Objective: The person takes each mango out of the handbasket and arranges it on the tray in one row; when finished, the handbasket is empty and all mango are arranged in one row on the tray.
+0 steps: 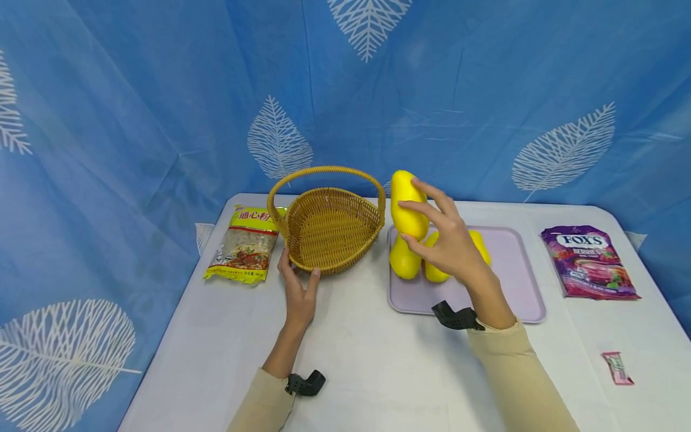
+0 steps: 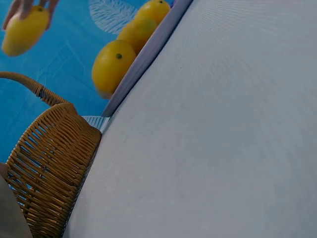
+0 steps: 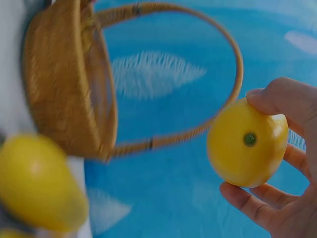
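Note:
My right hand (image 1: 445, 237) holds a yellow mango (image 1: 408, 207) up in the air, thumb below and fingers along its side. In the right wrist view the mango's green stem spot faces the camera. Under it, several more mangoes (image 1: 405, 259) lie on a lilac tray (image 1: 518, 288), partly hidden by the right hand. To the left stands a wicker basket (image 1: 335, 234) with a tall arched handle; its inside shows bare weave. My left hand (image 1: 299, 294) grips the basket's near left corner, thumb on the front and fingers on the left side.
Left of the basket lies a pasta packet (image 1: 245, 243), close to the left hand. A purple candy bag (image 1: 589, 262) lies right of the tray, with a small pink wrapped candy (image 1: 618, 368) nearer the front. A blue leaf-patterned cloth (image 1: 459, 90) hangs behind the white table (image 1: 367, 360).

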A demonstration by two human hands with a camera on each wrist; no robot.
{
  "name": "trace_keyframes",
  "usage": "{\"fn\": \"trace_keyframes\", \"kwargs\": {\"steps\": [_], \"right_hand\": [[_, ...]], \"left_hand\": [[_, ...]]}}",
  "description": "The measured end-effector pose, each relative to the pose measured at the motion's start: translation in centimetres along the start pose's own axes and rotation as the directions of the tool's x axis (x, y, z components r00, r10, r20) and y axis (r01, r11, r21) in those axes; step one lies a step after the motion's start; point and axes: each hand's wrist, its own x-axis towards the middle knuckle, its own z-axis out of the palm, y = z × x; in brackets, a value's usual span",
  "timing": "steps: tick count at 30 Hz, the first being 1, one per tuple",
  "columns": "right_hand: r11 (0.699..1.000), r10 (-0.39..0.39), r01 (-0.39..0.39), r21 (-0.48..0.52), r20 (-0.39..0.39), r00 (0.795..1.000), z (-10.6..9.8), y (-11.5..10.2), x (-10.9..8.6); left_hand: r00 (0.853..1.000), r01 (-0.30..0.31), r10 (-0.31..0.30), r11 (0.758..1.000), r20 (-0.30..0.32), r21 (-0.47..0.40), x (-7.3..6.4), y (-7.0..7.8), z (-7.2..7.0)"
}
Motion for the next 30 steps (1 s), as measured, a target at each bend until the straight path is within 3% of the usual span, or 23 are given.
{"fn": "trace_keyframes", "kwargs": {"steps": [4, 7, 14, 19, 28, 30], "right_hand": [[0.996, 0.076, -0.077, -0.048, -0.020, 0.997, -1.6, 2.0, -2.1], [0.990, 0.123, -0.125, -0.071, -0.041, 0.992, -2.6, 3.4, -3.8], [0.962, 0.221, -0.231, -0.148, -0.078, 0.972, -5.4, 6.2, -7.9], [0.925, 0.318, -0.329, -0.188, -0.086, 0.944, -7.1, 7.5, -10.4], [0.868, 0.451, -0.447, -0.217, -0.037, 0.892, -8.0, 8.9, -12.8], [0.862, 0.458, -0.450, -0.232, -0.021, 0.889, -8.1, 9.2, -13.1]], "left_hand": [[1.000, 0.001, -0.001, 1.000, -0.007, 0.001, 0.1, -2.1, 0.3], [1.000, -0.001, 0.002, 1.000, -0.010, 0.015, 0.0, -2.7, 0.3], [1.000, -0.019, 0.019, 1.000, -0.008, 0.018, 0.0, -2.8, 0.4], [1.000, -0.019, 0.019, 0.999, -0.015, 0.031, 0.1, -2.9, 0.3], [0.999, -0.008, 0.008, 1.000, -0.032, 0.014, 0.0, -2.9, 0.4], [0.999, -0.007, 0.007, 1.000, -0.036, 0.014, 0.0, -2.8, 0.4]]}}
